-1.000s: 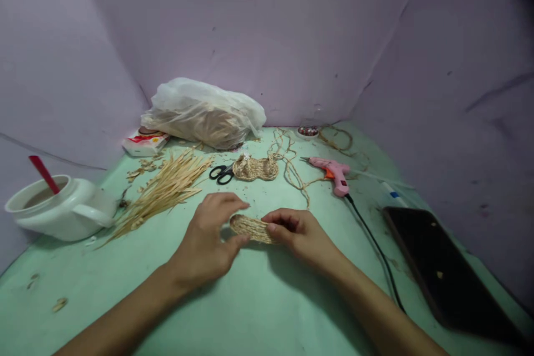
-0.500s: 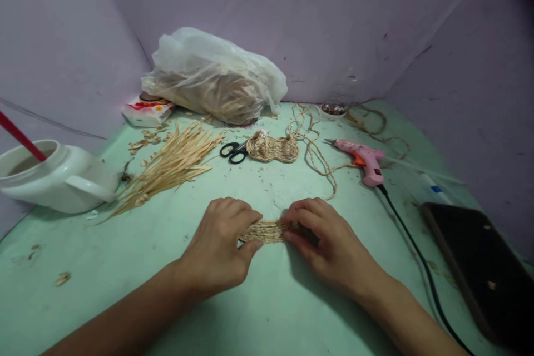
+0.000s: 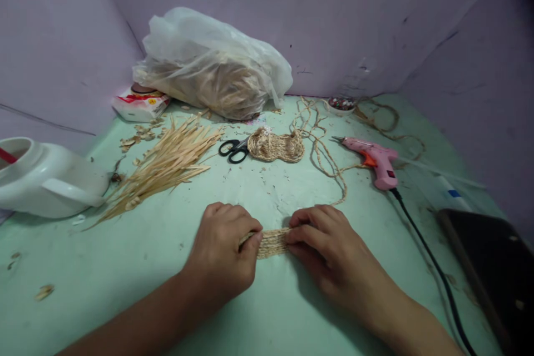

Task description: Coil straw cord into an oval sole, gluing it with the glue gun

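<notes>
Between my hands is a flat piece of braided straw cord (image 3: 274, 242), its rows running side by side. My left hand (image 3: 227, 250) pinches its left end between thumb and fingers. At the other end, my right hand (image 3: 325, 245) grips the piece with curled fingers, which hide that end. Beyond them lies a braided figure-eight shaped piece (image 3: 276, 147) with raised parts on top. Black-handled scissors (image 3: 233, 151) touch its left side, their blades hidden. A loose braided cord (image 3: 331, 164) trails to its right.
A pink glue gun (image 3: 373, 158) lies at right, its black cable running toward me past a dark phone-like slab (image 3: 496, 267). Dry straw strips (image 3: 167, 161) and a white pitcher (image 3: 50, 178) are at left. A plastic bag (image 3: 217, 61) and a bead dish (image 3: 342, 105) stand by the wall.
The camera view has shifted slightly. My left fingers have closed more tightly on the braided piece, and more of its rows face the camera. Both hands still hold it.
</notes>
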Motion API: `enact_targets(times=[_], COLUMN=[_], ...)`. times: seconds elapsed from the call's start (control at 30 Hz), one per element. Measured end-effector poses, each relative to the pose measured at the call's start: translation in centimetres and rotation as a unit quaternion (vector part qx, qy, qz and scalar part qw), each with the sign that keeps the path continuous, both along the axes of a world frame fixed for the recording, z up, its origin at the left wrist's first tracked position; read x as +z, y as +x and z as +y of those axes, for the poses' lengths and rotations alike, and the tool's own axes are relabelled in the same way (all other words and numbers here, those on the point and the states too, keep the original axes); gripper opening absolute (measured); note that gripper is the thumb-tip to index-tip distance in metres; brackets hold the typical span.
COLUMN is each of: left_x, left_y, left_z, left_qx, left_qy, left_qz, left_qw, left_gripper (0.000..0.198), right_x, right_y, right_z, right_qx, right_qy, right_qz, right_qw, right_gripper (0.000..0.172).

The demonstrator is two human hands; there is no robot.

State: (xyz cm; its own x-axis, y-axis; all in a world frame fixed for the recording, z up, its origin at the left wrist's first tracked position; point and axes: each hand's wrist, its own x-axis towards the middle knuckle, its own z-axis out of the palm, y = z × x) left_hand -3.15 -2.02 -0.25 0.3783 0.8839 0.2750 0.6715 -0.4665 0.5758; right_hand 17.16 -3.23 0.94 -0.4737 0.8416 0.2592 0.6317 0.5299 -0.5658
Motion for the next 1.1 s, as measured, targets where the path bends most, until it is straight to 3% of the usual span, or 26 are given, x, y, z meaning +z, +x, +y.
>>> enact_targets(times=[0.2,0.53,0.83,0.93,1.1], left_x=[0.3,0.8,3.0,3.3,3.5], left_y=[0.6,0.5,1.2,1.2,0.9], left_z=[0.0,-0.2,-0.3,-0.2,0.2], left_qx=[0.029,-0.010,0.053,0.067,0.060], left_qy=[-0.027,-0.052,-0.251,-0.296,-0.282], left_qz=[0.033,0.049,0.107,0.106,0.089], left_qw=[0.999,0.997,0.961,0.947,0.953], left_gripper=[0.015,0.015,0.014,0.013,0.016], right_x=[-0.1,-0.3,-0.2,0.0,-0.7], right_y=[-0.2,-0.5,-0.5,-0.5,-0.2], right_z=[0.0,-0.3,-0.4,-0.5,-0.4], right_qx=[0.022,0.020,0.029,0.013,-0.014], right_qy=[0.016,-0.004,0.042,0.020,-0.057], right_qz=[-0.010,-0.023,-0.059,-0.029,0.050], right_qw=[1.000,1.000,0.997,0.999,0.997], right_gripper=[0.031,0.033,0.027,0.027,0.036])
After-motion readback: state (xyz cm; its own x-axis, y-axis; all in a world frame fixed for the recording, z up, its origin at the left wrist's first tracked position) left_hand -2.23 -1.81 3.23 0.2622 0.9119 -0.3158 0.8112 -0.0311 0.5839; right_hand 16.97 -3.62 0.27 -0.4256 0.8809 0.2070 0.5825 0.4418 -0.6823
